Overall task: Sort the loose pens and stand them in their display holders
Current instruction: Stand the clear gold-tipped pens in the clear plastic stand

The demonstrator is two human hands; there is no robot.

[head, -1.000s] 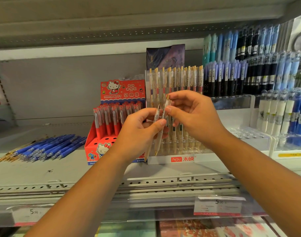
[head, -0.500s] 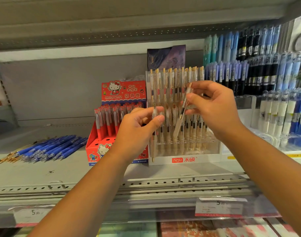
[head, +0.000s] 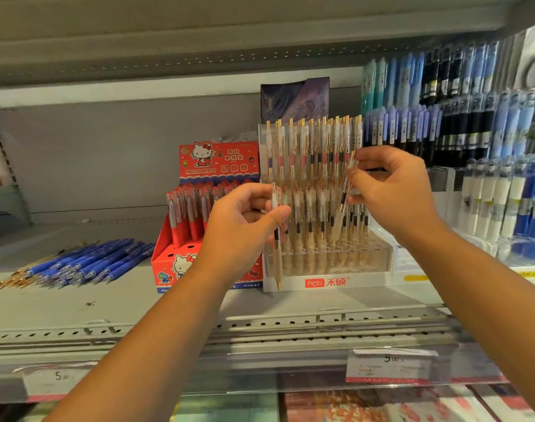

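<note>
1. Head view, full width: a grey metal shelf (head: 138,306) with a second shelf overhead. Price tags line its front rail, and racks of blue and black pens fill the upper right.
2. Centre: a tiered clear display holder (head: 366,278), nearly full of upright gold-tipped pens. A red box (head: 219,166) stands just to its left. Loose blue pens (head: 86,263) lie flat at centre left.
3. Right hand (head: 394,190), right of centre, pinches one pen near its top. Left hand (head: 242,229), at centre, grips another at mid-barrel.
4. Right-hand pen (head: 344,196): long axis near upright, tip slanting down-left, in front of the holder's right rows. The free holes appear to lie directly below, so this hand is the nearer one.
5. Left-hand pen (head: 278,257): upright at the holder's left edge, tip low before the base.
</note>
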